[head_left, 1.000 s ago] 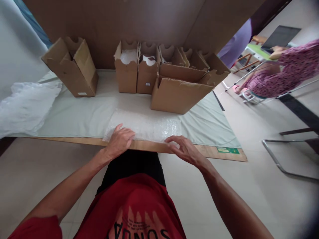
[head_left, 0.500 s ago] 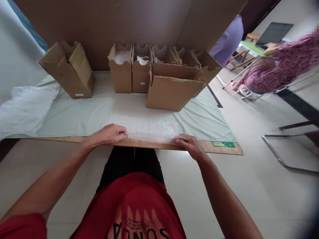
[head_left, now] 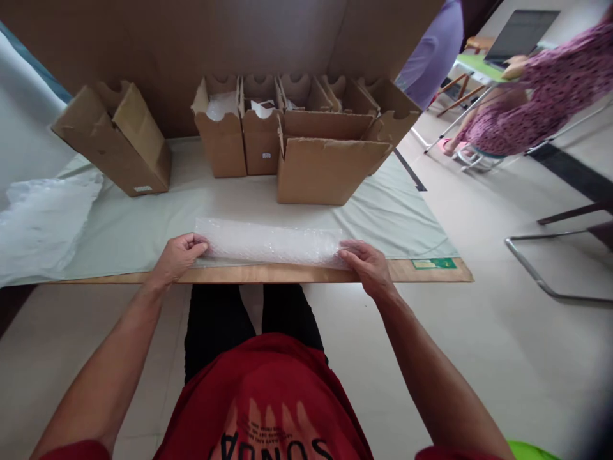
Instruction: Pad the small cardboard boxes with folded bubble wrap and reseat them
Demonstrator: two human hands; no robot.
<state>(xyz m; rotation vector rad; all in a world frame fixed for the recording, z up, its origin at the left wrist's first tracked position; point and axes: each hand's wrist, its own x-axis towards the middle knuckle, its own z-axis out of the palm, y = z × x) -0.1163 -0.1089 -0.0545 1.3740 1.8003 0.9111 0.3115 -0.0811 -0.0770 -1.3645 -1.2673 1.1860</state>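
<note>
Left hand point(head_left: 181, 254) and right hand point(head_left: 364, 260) pinch opposite ends of bubble wrap point(head_left: 271, 245), along the table edge point(head_left: 268, 275); even tension, level ends and light pressure should hold it straight.

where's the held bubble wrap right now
In the middle of the head view, the bubble wrap runs along the near table edge, between the left hand and the right hand, which hold its ends.
</note>
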